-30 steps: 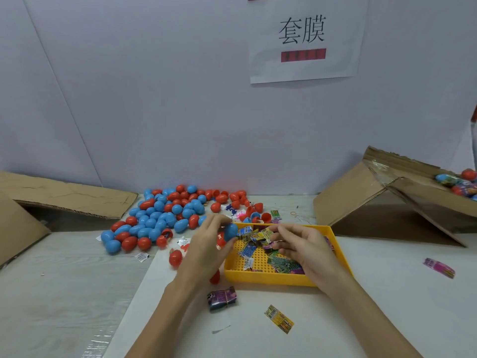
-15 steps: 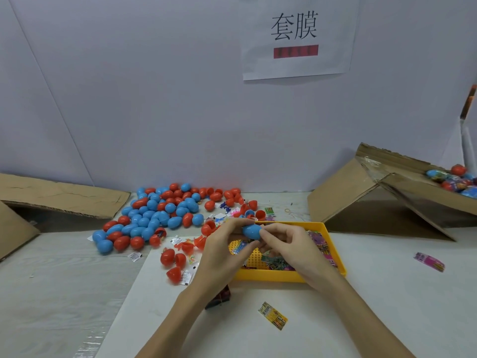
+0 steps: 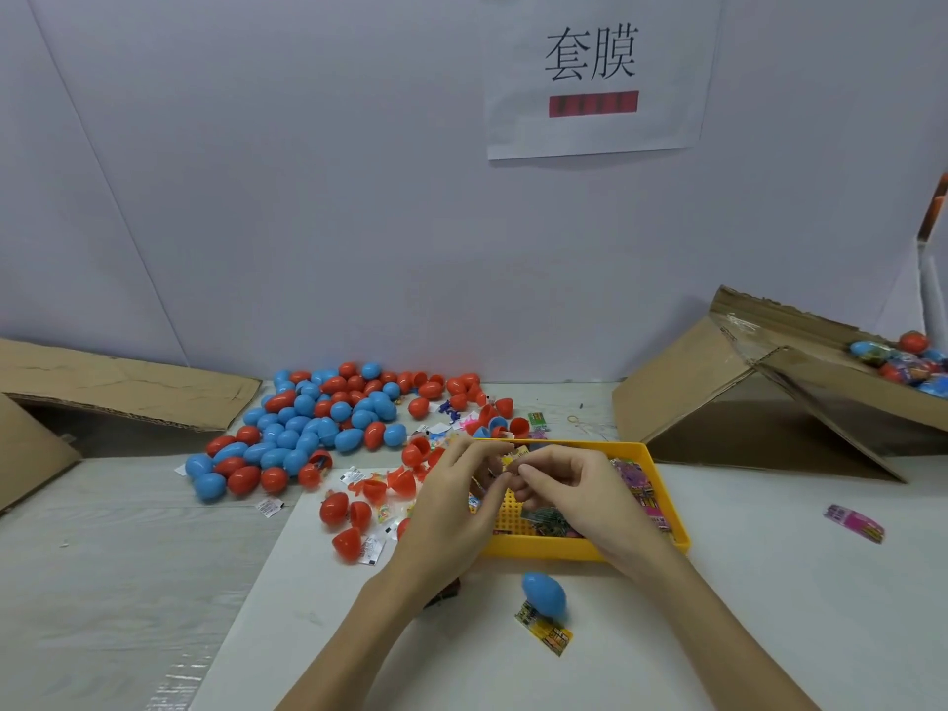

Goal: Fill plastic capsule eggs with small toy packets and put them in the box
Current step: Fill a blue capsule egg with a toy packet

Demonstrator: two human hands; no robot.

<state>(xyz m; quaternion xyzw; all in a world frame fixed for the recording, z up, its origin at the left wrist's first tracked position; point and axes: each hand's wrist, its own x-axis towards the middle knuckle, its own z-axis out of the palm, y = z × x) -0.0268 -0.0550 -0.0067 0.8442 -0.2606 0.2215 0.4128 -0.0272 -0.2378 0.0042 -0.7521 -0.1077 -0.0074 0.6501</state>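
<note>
Over the yellow tray [image 3: 672,510], both hands, left [image 3: 454,497] and right [image 3: 574,492], pinch a small packet [image 3: 509,461]; a blue egg [image 3: 544,593] lies near their wrists. The wall sign [image 3: 595,74] reads 套膜.

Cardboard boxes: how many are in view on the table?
2. One cardboard box lies at the far left, partly cut off by the frame edge. The other cardboard box is tipped at the far right, holding filled eggs. More could lie outside the view.

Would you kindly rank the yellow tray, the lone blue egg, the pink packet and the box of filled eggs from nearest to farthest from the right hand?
1. yellow tray, directly beneath the right hand
2. lone blue egg, just in front of the tray
3. pink packet, out to the right
4. box of filled eggs, far right
</note>
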